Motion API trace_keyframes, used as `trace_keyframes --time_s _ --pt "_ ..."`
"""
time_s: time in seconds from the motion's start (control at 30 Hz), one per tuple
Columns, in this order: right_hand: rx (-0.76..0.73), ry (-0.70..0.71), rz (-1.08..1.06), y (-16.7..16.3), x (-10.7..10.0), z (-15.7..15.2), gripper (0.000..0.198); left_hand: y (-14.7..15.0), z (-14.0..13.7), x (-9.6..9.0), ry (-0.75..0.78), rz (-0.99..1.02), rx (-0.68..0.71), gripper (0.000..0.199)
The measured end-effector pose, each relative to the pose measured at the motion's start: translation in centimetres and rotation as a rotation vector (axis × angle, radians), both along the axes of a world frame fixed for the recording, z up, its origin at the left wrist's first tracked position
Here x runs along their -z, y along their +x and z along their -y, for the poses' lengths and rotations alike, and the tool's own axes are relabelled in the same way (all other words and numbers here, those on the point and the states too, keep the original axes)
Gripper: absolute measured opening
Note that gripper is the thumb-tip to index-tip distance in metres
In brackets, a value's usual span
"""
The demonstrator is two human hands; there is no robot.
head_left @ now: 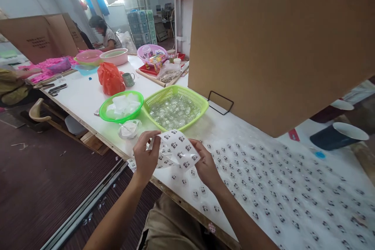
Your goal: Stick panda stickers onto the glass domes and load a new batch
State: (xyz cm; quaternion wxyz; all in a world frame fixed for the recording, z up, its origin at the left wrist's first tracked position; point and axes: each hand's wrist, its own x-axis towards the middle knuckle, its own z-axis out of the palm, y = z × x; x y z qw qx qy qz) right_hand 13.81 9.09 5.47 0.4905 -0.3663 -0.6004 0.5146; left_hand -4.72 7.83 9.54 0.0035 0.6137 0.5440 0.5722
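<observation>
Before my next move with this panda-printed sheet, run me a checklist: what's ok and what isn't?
1. Left hand on the panda-printed sheet: ok.
2. Right hand on the sheet's opposite edge: ok.
3. Sheet flat: not ok, it curves between the hands.
4. Green basket near the hands: ok, just beyond them.
5. Clear pieces in the basket dry: cannot tell.
6. Table to the right free: not ok, panda-marked pieces spread across it.

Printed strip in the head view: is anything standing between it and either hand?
Nothing visible is: the left hand and right hand grip the printed strip directly. The yellow-green basket sits beyond it, not between.
</observation>
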Motion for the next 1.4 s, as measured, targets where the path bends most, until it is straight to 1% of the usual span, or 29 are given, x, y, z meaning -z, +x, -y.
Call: trace_keyframes --time_s 0.07,0.13,0.2,0.27,0.37,0.43,0.47,0.5,0.57,0.6,0.63,0.7,0.77,0.87,0.93,0.97,1.0,1.07,1.1,1.13,1.2,1.3,1.33,1.4 --pt "-0.033 -0.043 -0.132 1.0 -0.8 1.3 0.043 0.6 -0.2 0.2 -0.050 0.016 0.014 0.010" --pt "0.014 -0.092 -0.218 2.2 -1.4 2.3 0.045 1.0 -0.2 0.6 -0.075 0.018 0.041 0.010" --pt "0.076 -0.153 -0.270 3.3 -2.1 2.8 0.045 1.2 -0.2 0.8 -0.077 0.005 0.059 0.010" --pt "0.079 -0.192 -0.275 3.8 -2.7 2.8 0.044 1.2 -0.3 0.7 -0.062 -0.028 0.075 0.011" --pt "0.035 -0.166 -0.217 3.7 -3.3 2.6 0.039 0.9 -0.8 0.1 -0.025 -0.098 0.117 0.015" --pt "0.060 -0.124 -0.207 3.4 -3.6 2.5 0.029 0.3 -1.0 0.1 -0.048 -0.119 0.139 0.015" --pt "0.086 -0.099 -0.221 3.3 -3.7 2.4 0.025 -0.2 -1.0 0.5 -0.095 -0.123 0.153 0.020" --pt "0.113 -0.075 -0.240 3.3 -3.9 2.4 0.023 -0.7 -0.9 1.0 -0.171 -0.127 0.170 0.032" --pt "0.150 -0.032 -0.268 3.6 -4.3 2.1 0.022 -1.7 -0.6 2.8 -0.377 -0.131 0.230 0.062" --pt "0.157 -0.013 -0.273 3.8 -4.5 2.0 0.022 -2.2 -0.3 3.8 -0.483 -0.124 0.265 0.072" --pt "0.153 0.003 -0.271 3.9 -4.8 1.8 0.021 -2.5 0.0 4.9 -0.574 -0.106 0.304 0.076" --pt "0.130 0.026 -0.266 4.1 -5.3 1.3 0.020 -2.6 0.5 6.6 -0.679 -0.055 0.374 0.079" --pt "0.106 0.042 -0.274 3.8 -5.9 0.9 0.019 -1.9 0.9 7.5 -0.708 -0.018 0.429 0.083" --pt "0.070 0.060 -0.304 3.1 -6.8 0.8 0.018 0.7 1.3 7.4 -0.708 0.021 0.501 0.088" --pt "0.039 0.070 -0.320 2.6 -7.4 1.0 0.017 2.8 1.4 7.1 -0.678 0.059 0.541 0.085" --pt "0.024 0.074 -0.326 2.5 -7.6 1.1 0.017 3.8 1.4 7.0 -0.649 0.087 0.545 0.079" --pt "0.011 0.079 -0.331 2.4 -7.9 1.3 0.016 4.7 1.3 7.0 -0.614 0.133 0.528 0.068" --pt "0.000 0.091 -0.333 2.7 -8.3 1.6 0.016 5.8 0.8 7.1 -0.547 0.258 0.453 0.040" --pt "0.011 0.101 -0.329 3.1 -8.5 1.8 0.016 5.9 0.3 7.0 -0.520 0.324 0.406 0.028" --pt "0.039 0.116 -0.323 3.6 -8.8 1.9 0.017 5.6 -0.2 6.9 -0.499 0.382 0.360 0.020" --pt "0.145 0.159 -0.312 5.1 -9.1 2.2 0.018 3.9 -1.3 6.5 -0.460 0.461 0.284 0.016" --pt "0.356 0.238 -0.325 7.7 -9.3 2.2 0.020 -0.3 -2.7 6.2 -0.372 0.581 0.131 0.020" --pt "0.408 0.256 -0.336 8.5 -9.2 2.2 0.020 -1.7 -2.8 6.3 -0.344 0.621 0.079 0.022" --pt "0.455 0.264 -0.346 9.6 -8.6 2.1 0.020 -3.8 -2.3 7.2 -0.317 0.683 -0.007 0.029"
